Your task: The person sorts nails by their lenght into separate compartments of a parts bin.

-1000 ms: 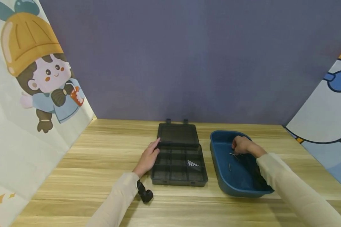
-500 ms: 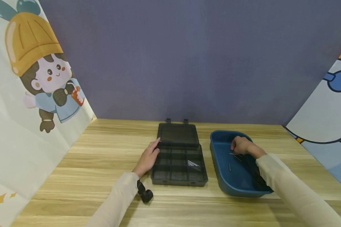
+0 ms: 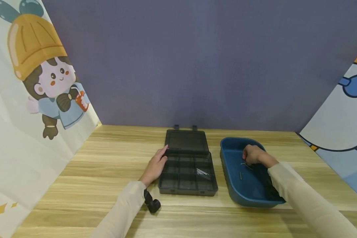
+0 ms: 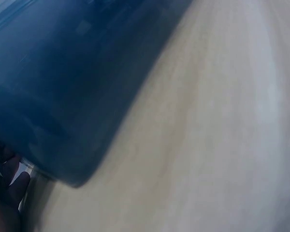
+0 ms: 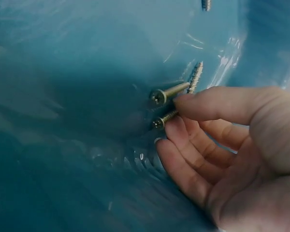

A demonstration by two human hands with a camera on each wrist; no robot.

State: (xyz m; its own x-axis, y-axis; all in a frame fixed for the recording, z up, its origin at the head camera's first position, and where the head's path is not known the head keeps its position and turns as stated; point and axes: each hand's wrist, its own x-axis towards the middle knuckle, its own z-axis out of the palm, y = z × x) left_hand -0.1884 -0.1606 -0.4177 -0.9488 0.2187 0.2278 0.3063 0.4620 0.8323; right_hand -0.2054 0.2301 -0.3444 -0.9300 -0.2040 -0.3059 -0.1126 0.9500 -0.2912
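Note:
My left hand [image 3: 154, 168] rests along the left edge of a dark see-through compartment box [image 3: 185, 191], index finger pointing forward. Its lid [image 3: 185, 138] lies flipped back. Several silvery screws [image 3: 203, 172] lie in one right-hand compartment. In the left wrist view a corner of the box [image 4: 82, 145] looks blue, and only part of the hand [image 4: 7, 193] shows. Inside a blue bin [image 3: 233, 190], my right hand [image 3: 253, 154] pinches a screw [image 5: 159, 122] between thumb and index finger. Another screw [image 5: 159, 96] lies right above it, and a threaded tip [image 5: 197, 72] sticks up behind the thumb.
A further loose screw [image 3: 241, 176] lies on the bin floor. The box and bin stand side by side on a wooden table [image 3: 116, 158], with a grey-blue panel [image 3: 196, 66] behind. Printed white panels flank both sides.
In the head view, the screws by my right fingertips have shifted slightly and the hand sits a touch lower. My left hand stays on the box edge.

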